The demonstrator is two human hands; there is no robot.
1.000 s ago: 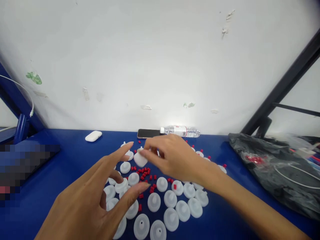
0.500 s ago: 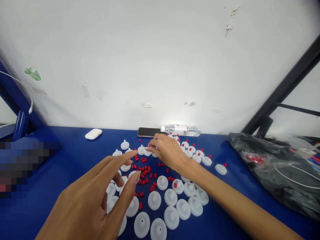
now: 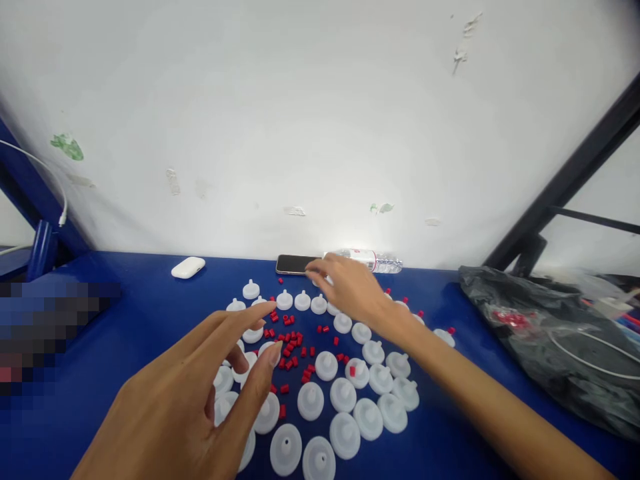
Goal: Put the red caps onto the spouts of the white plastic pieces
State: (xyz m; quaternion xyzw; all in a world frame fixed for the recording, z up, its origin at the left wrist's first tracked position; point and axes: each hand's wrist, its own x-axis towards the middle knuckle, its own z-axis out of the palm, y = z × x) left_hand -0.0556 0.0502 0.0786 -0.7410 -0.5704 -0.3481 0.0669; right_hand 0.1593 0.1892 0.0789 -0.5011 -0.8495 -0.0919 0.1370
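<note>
Several white round plastic caps lie in a ring on the blue table, with small red plugs scattered in the middle. My left hand hovers over the near-left caps, fingers spread and holding nothing. My right hand reaches across to the far side of the ring, fingers extended over the caps near the phone; nothing shows in it. A few far-right caps carry red plugs.
A black phone and a lying water bottle sit against the white wall. A white earbud case lies at the far left. A black plastic bag with cables covers the right side.
My right hand set a white cap down in the far row, then moved right and farther back toward the bottle. My left hand stayed almost in place.
</note>
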